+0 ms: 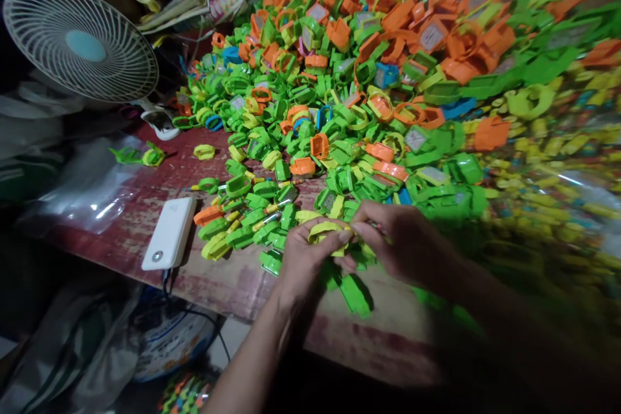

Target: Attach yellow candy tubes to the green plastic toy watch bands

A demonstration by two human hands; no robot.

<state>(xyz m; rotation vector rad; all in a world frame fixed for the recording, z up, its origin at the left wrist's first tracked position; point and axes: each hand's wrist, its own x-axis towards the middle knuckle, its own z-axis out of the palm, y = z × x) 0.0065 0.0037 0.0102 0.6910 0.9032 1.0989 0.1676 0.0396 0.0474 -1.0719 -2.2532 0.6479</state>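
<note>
Red, worn paint covers the counter (218, 284), which carries a great heap of plastic pieces (310, 84), mostly green and orange, spreading from the upper middle of the frame down to the centre. Small, blurred yellow pieces (557, 187) cover the right side. A white fan (87, 45) stands at upper left, with a clear plastic bag (92, 187) below it at middle left. Left of centre sits a white box (169, 233) with a dark cable at its lower end.

Just below the centre of the frame are the two hands. The left hand (303, 249) is curled, holding a yellow ring (330, 229) between thumb and fingers. The right hand (395, 233) is narrowed to a pinch at the ring's right end; its fingertips hide what exactly they grip.

To work this well, I would keep the left thumb firm but light so the ring does not bend, pinch close to the edge with the right, and hold both clear of the loose pieces.

Counted: one counter, one fan, one bag, one white box, one ring in the hands, and one long green piece (355, 296) lying alone below them. The heap and the small yellow pieces overlap too much to count.
</note>
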